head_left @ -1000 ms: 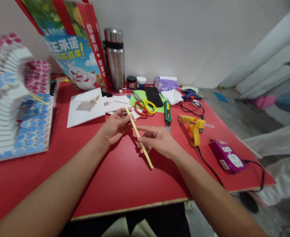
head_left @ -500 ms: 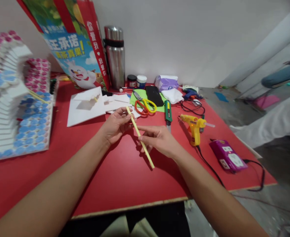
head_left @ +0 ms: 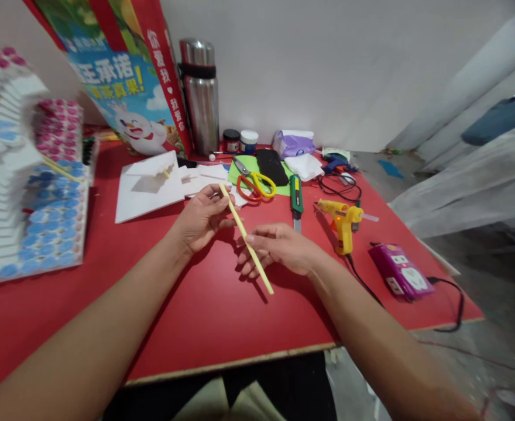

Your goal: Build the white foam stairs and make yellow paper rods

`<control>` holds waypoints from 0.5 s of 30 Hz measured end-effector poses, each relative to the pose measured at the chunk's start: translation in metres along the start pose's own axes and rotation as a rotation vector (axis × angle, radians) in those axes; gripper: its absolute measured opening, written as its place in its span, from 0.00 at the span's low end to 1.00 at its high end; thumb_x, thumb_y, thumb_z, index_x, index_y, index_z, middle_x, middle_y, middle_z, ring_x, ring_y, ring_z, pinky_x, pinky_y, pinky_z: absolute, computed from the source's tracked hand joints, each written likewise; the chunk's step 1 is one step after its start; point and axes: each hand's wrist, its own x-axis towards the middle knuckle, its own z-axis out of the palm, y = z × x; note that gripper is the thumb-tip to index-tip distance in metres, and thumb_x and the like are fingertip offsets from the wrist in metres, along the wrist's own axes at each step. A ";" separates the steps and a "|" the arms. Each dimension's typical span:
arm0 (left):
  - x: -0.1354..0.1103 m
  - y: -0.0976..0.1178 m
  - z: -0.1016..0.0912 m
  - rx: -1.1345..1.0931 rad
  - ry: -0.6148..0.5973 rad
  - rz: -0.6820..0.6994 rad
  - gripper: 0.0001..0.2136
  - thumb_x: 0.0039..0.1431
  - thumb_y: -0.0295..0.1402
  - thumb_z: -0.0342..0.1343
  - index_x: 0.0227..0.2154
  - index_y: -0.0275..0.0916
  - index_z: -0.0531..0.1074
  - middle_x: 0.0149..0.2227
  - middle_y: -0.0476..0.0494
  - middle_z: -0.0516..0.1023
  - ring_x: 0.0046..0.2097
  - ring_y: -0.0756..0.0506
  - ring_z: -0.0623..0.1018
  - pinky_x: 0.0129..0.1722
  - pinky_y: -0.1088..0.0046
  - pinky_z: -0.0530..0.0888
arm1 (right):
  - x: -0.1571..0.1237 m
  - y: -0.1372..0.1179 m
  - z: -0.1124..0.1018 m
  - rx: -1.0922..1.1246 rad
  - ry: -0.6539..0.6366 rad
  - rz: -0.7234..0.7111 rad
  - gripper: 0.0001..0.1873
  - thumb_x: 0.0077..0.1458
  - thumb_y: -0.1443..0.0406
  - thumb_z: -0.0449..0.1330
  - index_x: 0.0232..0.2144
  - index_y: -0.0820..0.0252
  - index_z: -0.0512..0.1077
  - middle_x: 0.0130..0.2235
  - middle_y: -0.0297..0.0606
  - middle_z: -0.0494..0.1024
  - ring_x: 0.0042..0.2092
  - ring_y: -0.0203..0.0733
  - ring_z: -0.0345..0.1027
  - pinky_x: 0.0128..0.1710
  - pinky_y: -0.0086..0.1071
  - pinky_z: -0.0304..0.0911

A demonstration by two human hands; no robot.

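Observation:
A thin pale-yellow stick (head_left: 257, 263), possibly a straw or a rolled paper tube, slants over the red table between my hands. My left hand (head_left: 202, 219) pinches it near its far end. Lower down, about its middle, my right hand (head_left: 279, 248) has the thumb on top and the fingers beneath it. The near end juts free toward the table's front edge. Beyond my hands lie scissors (head_left: 251, 190) with one red and one yellow handle, and a green utility knife (head_left: 297, 196) with its blade out.
A yellow glue gun (head_left: 342, 225) and a purple power box (head_left: 400, 272) with cords are at right. White board pieces (head_left: 147, 199) lie behind my left hand. At left stands a model with blue and pink discs (head_left: 51, 234); a steel flask (head_left: 200, 99) and printed bag (head_left: 130, 88) stand behind.
My right hand's fingers have shifted on the stick; the index finger, stretched toward the left hand before, is now drawn back and curled. The whole view has shifted slightly.

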 end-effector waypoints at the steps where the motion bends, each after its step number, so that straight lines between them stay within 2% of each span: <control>1: 0.000 0.001 -0.001 -0.007 0.000 -0.002 0.15 0.50 0.25 0.69 0.39 0.39 0.71 0.33 0.52 0.74 0.30 0.52 0.77 0.27 0.77 0.80 | -0.001 -0.001 -0.001 0.024 -0.083 0.050 0.21 0.56 0.54 0.69 0.40 0.67 0.74 0.36 0.51 0.84 0.33 0.48 0.82 0.36 0.41 0.79; 3: 0.000 0.002 -0.002 -0.017 0.002 -0.002 0.16 0.49 0.25 0.69 0.39 0.39 0.71 0.33 0.52 0.74 0.31 0.51 0.78 0.27 0.77 0.79 | -0.004 -0.003 -0.003 0.052 -0.235 0.131 0.24 0.56 0.53 0.69 0.43 0.68 0.74 0.39 0.54 0.84 0.35 0.50 0.83 0.37 0.43 0.79; 5: 0.001 0.002 -0.003 -0.016 0.006 0.003 0.15 0.49 0.24 0.69 0.38 0.39 0.71 0.33 0.52 0.75 0.31 0.51 0.79 0.26 0.78 0.79 | -0.005 -0.004 -0.004 0.044 -0.309 0.173 0.24 0.56 0.54 0.69 0.43 0.69 0.74 0.37 0.53 0.84 0.35 0.50 0.83 0.36 0.41 0.78; 11: 0.003 0.003 -0.003 0.032 0.034 0.053 0.13 0.50 0.24 0.68 0.36 0.38 0.72 0.32 0.51 0.74 0.30 0.51 0.77 0.28 0.74 0.80 | -0.004 -0.002 -0.002 -0.033 -0.195 0.163 0.21 0.54 0.55 0.70 0.39 0.67 0.73 0.33 0.50 0.84 0.32 0.48 0.82 0.31 0.37 0.77; 15: 0.002 0.002 -0.002 0.057 0.093 0.058 0.12 0.49 0.24 0.68 0.35 0.38 0.71 0.31 0.51 0.74 0.29 0.51 0.75 0.27 0.73 0.80 | -0.003 -0.001 0.002 -0.082 -0.131 0.137 0.15 0.60 0.59 0.65 0.42 0.65 0.71 0.32 0.47 0.84 0.29 0.45 0.81 0.29 0.35 0.76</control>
